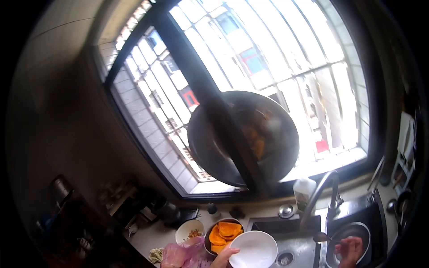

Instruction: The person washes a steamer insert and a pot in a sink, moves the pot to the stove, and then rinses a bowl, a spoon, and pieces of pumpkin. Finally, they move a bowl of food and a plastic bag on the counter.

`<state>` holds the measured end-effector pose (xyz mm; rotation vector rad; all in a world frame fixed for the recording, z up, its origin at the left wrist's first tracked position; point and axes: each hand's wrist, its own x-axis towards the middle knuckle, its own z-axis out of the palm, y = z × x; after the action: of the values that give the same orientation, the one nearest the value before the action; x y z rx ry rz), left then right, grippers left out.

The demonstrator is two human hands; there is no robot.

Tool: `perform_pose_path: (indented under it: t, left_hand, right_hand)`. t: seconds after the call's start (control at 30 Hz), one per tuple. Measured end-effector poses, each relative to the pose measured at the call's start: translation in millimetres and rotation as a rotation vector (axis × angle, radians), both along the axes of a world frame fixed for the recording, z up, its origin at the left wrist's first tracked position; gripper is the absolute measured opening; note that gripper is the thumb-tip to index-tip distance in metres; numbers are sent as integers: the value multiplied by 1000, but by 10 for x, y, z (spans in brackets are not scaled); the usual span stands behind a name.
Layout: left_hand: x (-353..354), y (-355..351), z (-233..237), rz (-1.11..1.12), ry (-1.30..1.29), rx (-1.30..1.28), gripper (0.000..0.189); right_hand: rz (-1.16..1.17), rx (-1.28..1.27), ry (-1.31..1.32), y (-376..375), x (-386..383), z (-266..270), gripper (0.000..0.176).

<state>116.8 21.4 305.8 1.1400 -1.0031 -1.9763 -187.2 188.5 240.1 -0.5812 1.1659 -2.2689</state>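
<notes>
At the bottom of the view my left hand (225, 259) grips the rim of a white bowl (255, 249), which is tilted and shows a plain pale inside. Just behind it, a dark bowl (207, 244) holds orange pumpkin slices (229, 229). My right hand (350, 251) is over the right sink basin, its fingers curled around the handle of a metal spoon (320, 237) whose round end points left. Under that hand lies a round metal basin (364, 232), partly covered by it.
A curved faucet (330, 183) rises between the sink basins, and a white bottle (304, 193) stands behind. To the left are a white bowl of small brown bits (190, 232) and a pink plastic bag (182, 255). A large wok-like pan (205, 138) appears against the barred window.
</notes>
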Motion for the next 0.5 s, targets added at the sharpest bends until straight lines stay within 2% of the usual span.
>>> perform_pose_path:
  t: [0.17, 0.23, 0.47, 0.5]
  left_hand:
    - [15, -64, -28, 11, 7, -38, 60]
    - [24, -84, -29, 14, 18, -66, 60]
    - [52, -30, -383, 26, 28, -48, 61]
    - [66, 0, -371, 40, 33, -42, 61]
  right_hand:
    - [47, -27, 41, 103, 56, 116, 20]
    - [-2, -64, 67, 46, -18, 38, 20]
    - [37, 57, 88, 139, -112, -127, 27]
    - [-152, 147, 98, 109, -144, -276, 24]
